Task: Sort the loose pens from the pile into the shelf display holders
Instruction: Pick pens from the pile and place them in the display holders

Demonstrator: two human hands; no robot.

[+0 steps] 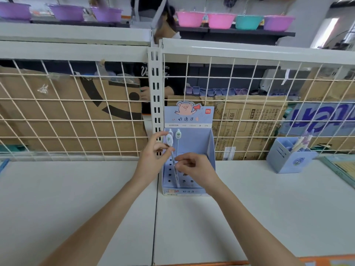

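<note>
1. Both forearms reach forward over the white shelf (76, 198), nearest the camera; the hands meet at the blue display holder (194, 139), which stands against the wire grid (76, 112).
2. Left hand (151, 160): thumb and fingers are curled together, pinching the pen (169, 143) near its white oval top. The pen's long axis runs steeply, top up and away, tip down and slightly to the right.
3. Right hand (194, 169): fingers are curled, pinching the lower barrel of the same pen, just right of and below the left hand.
4. Key relation: the holder's hole panel lies directly below both hands; the tip appears to sit at or just above the holes, exact contact not discernible.
5. One seated pen (178, 137) stands upright just right of the held pen.
6. Farther right, a blue pen cup (288, 156) holds several pens, well apart from both hands.
</note>
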